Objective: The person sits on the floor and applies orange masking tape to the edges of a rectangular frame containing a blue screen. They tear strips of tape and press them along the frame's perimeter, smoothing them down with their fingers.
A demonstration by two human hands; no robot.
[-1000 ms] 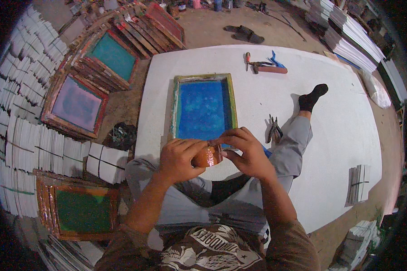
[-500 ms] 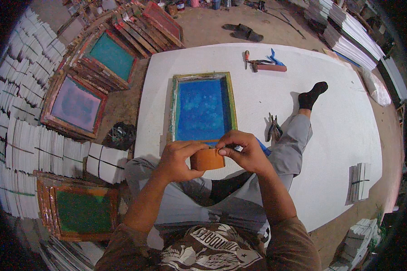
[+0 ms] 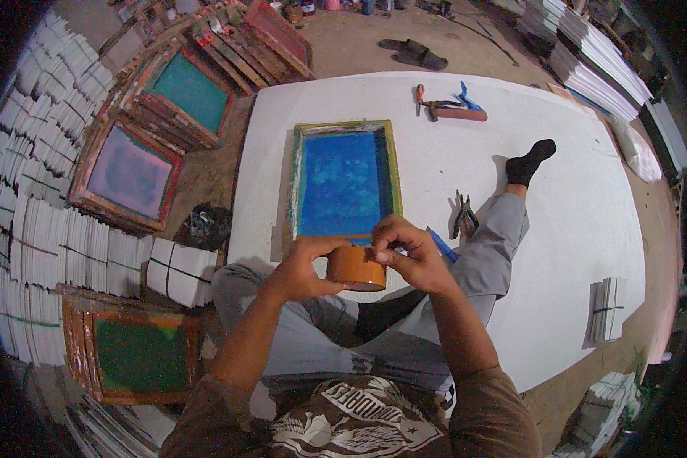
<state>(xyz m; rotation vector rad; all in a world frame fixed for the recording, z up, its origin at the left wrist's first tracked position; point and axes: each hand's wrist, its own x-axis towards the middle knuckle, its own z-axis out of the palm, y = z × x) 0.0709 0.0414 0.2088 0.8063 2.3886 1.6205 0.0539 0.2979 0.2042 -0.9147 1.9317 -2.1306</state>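
A wide roll of orange-brown tape [image 3: 356, 267] is held over my lap. My left hand [image 3: 307, 269] is closed round its left side, thumb below and fingers along the top. At the roll's upper right, my right hand [image 3: 406, 254] pinches with thumb and fingertips; whether a tape end is between them I cannot make out. Just beyond my hands a wooden screen-printing frame [image 3: 395, 175] with blue mesh lies flat on the white board [image 3: 511, 122]. Part of a blue tool [image 3: 442, 244] shows beside my right hand.
Pliers [image 3: 464, 216] lie near my outstretched leg. Farther off are a screwdriver [image 3: 420, 99] and a squeegee-like reddish bar [image 3: 459, 114]. Several printing frames [image 3: 130, 177] lean at left beside stacked white bundles [image 3: 76, 248]. A small white bundle [image 3: 608, 309] sits at right.
The tape roll has turned and tilted, showing more of its lower rim, and shifted slightly right. My right fingers remain pinched at its edge.
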